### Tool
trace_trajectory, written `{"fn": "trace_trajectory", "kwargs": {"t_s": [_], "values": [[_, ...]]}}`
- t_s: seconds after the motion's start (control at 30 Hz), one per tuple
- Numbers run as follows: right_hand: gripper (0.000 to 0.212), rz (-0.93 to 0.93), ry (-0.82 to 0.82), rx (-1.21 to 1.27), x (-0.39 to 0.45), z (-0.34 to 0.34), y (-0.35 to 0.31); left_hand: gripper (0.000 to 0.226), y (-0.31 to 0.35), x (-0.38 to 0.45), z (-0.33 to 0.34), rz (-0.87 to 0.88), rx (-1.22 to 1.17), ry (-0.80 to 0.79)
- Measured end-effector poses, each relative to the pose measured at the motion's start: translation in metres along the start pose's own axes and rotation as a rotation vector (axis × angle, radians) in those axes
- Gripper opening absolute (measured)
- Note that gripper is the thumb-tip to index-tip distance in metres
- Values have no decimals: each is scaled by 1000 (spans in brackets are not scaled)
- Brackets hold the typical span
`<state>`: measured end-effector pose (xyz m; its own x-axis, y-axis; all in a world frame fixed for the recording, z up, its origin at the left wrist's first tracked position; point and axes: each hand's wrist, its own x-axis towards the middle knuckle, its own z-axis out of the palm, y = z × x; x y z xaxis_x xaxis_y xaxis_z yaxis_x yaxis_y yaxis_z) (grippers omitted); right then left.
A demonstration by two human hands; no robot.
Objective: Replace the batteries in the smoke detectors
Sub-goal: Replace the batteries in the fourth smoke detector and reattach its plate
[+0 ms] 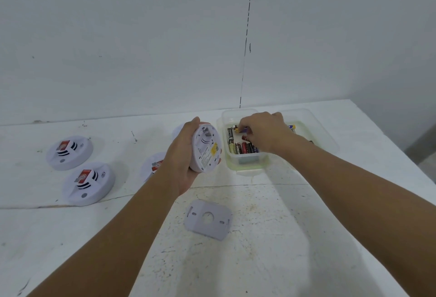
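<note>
My left hand (182, 155) grips a white round smoke detector (207, 149), tilted on edge with its open back and empty battery bay facing me. My right hand (264, 131) reaches into a clear plastic container (245, 164) of several batteries (238, 147) and pinches a purple and yellow battery (243, 129) at its far end. The detector's flat white mounting plate (208, 219) lies on the table in front of me.
Two smoke detectors (69, 152) (88, 183) with red labels lie face up at the left; a third (153, 165) sits behind my left wrist. A second clear container (313, 131) with a battery stands right of the first. A white wall rises behind the table.
</note>
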<state>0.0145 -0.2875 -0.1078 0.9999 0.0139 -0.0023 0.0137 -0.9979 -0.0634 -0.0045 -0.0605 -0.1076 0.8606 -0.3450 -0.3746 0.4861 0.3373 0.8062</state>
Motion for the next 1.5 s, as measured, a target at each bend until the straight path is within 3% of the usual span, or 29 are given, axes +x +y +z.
{"fn": "trace_trajectory", "kwargs": {"t_s": [0.23,0.57,0.87,1.1,1.33,1.5], "values": [[25,-12,49,44,7,-3,-3,53,1,4,3,3,14,-3],[29,27,-121,-33,26,12,-20,50,2,3,-1,7,23,-13],[39,134,-262,70,36,3,-23,37,3,0,-5,2,20,-33],[27,193,-200,174,33,5,-24,38,2,-2,-6,-2,8,-17],[12,211,-83,211,29,9,-27,55,2,-6,-6,9,22,15],[23,226,-114,218,28,6,-29,55,3,-9,-5,9,15,16]]}}
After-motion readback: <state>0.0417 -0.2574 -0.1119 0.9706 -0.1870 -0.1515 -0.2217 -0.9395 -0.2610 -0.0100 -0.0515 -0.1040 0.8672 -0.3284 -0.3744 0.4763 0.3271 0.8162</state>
